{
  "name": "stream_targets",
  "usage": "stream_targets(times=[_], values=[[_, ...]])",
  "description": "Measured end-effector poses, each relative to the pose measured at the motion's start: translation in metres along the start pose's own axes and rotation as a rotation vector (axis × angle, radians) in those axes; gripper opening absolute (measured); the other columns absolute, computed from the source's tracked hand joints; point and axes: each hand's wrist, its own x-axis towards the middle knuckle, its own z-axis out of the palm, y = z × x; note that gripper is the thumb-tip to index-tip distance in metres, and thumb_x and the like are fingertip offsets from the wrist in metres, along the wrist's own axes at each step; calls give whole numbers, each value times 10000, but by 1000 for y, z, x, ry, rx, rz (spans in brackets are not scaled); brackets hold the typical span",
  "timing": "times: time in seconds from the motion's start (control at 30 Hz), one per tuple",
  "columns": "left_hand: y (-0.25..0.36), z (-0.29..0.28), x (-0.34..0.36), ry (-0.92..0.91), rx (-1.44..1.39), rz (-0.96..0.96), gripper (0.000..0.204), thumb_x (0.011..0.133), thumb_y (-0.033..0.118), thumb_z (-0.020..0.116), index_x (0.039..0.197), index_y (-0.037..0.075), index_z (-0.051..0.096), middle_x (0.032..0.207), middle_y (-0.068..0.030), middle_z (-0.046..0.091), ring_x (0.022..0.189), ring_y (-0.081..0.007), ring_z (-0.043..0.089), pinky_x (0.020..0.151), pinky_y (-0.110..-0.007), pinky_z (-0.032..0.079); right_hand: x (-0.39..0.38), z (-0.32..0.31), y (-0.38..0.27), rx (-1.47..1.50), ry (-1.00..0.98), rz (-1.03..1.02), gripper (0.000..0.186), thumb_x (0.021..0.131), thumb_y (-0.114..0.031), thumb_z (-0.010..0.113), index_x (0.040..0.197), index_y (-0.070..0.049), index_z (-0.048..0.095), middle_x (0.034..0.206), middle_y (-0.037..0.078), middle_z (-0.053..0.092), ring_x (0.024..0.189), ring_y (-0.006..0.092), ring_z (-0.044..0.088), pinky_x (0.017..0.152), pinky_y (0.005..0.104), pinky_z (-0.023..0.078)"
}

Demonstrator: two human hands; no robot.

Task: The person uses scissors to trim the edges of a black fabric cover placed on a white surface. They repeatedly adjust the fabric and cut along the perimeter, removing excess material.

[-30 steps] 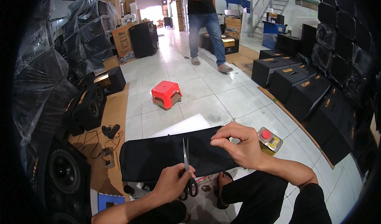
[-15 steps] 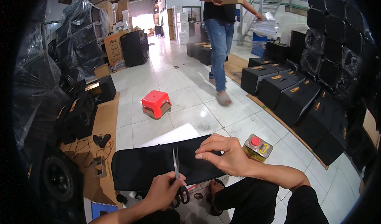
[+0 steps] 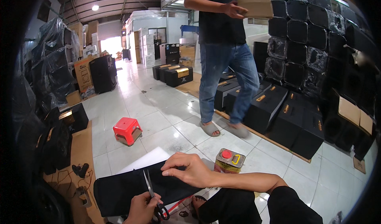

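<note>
My left hand (image 3: pixel 143 209) is closed around a pair of scissors (image 3: pixel 149 184) with black handles. Their blades point up and stand slightly apart, over a long black cloth-covered piece (image 3: pixel 115 190) lying in front of me. Above the right part of that piece, my right hand (image 3: pixel 190 169) is held in a pinch, thumb against fingers. Whatever may be between those fingertips is too small to make out. Just beyond my right wrist stands a metal can (image 3: pixel 230 160) with a red cap and a yellow handle.
A red plastic stool (image 3: pixel 127 131) stands ahead on the tiled floor. A person (image 3: pixel 222 22) carrying a cardboard box (image 3: pixel 254 2) walks close by at the front right. Black speaker boxes (image 3: pixel 264 105) line the right on cardboard; more stand at left, near loose cables (image 3: pixel 59 180).
My view has turned right and upward. The walking person has come nearer with the box. Both hands keep their grips, the scissors still pointing up over the black piece.
</note>
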Motion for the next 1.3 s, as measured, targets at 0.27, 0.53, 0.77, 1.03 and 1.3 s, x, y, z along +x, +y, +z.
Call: stream_targets(times=[0.27,0.53,0.77,1.03,1.3], values=[[-18,0,7,-25,-80,-43,277,981,181,563,1041,-68,667,854,-95,744,625,-81,628,543,-249,501,2,2,2,-31,10,-37,98,844,-78,756,901,-2,738,913,108,712,864,224,667,732,322,525],[-2,-4,5,-65,18,-97,248,994,170,567,1002,-46,687,862,-53,725,726,-57,555,659,-233,440,0,0,-4,-8,-124,90,95,810,-62,801,899,-37,779,898,83,726,822,171,668,713,288,514],[-21,0,7,-24,-17,-62,228,988,154,581,1046,-42,683,832,-63,734,611,-64,597,545,-246,465,-1,-2,-5,30,-122,121,99,799,-82,816,883,-44,779,838,77,728,788,176,673,689,296,507],[-14,-3,6,-26,4,-147,213,992,134,575,1051,-44,677,881,-88,743,748,-79,650,663,-242,510,-2,-4,-7,0,-139,55,159,800,-134,800,874,-6,740,766,123,681,673,205,650,625,311,499],[-14,-3,11,-6,48,-173,211,985,129,575,1034,-47,680,881,-72,737,792,-90,658,672,-247,518,-2,-1,2,19,-58,-132,181,745,-110,833,818,-18,695,841,92,695,777,232,649,664,326,510]])
